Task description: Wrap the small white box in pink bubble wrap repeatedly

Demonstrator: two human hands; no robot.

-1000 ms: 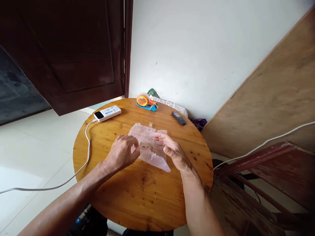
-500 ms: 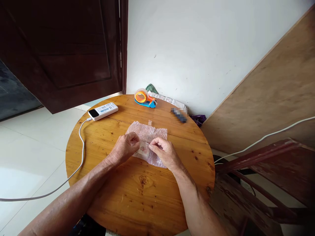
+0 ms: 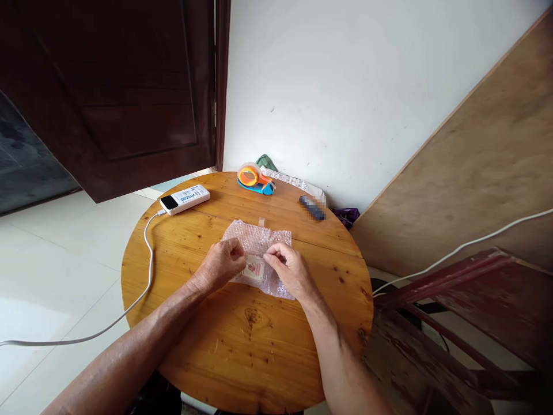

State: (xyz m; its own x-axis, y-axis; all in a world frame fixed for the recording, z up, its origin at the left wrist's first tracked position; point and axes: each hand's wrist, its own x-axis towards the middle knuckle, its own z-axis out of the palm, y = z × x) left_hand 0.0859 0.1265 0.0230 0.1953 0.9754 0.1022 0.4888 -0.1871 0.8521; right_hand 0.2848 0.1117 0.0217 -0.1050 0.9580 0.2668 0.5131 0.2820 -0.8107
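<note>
A sheet of bubble wrap (image 3: 263, 239) lies in the middle of the round wooden table (image 3: 242, 340). On it rests a small flat item with a red and white label (image 3: 254, 268). My left hand (image 3: 222, 264) pinches the left edge of that item, fingers closed. From the right, my right hand (image 3: 288, 268) pinches its other edge, fingers closed too. Both hands rest on the bubble wrap, and the item shows between them.
At the table's back stand an orange and blue tape dispenser (image 3: 253, 178), a printed packet (image 3: 298, 184) and a small dark block (image 3: 313, 207). A white power bank (image 3: 185, 199) with a white cable (image 3: 147, 259) lies back left. A wooden board (image 3: 475, 161) leans right, above dark red furniture (image 3: 458, 323).
My right hand, open a second ago, has closed on the small item. Both hands have drawn together and settled onto the bubble wrap, whose lifted front flap is now down.
</note>
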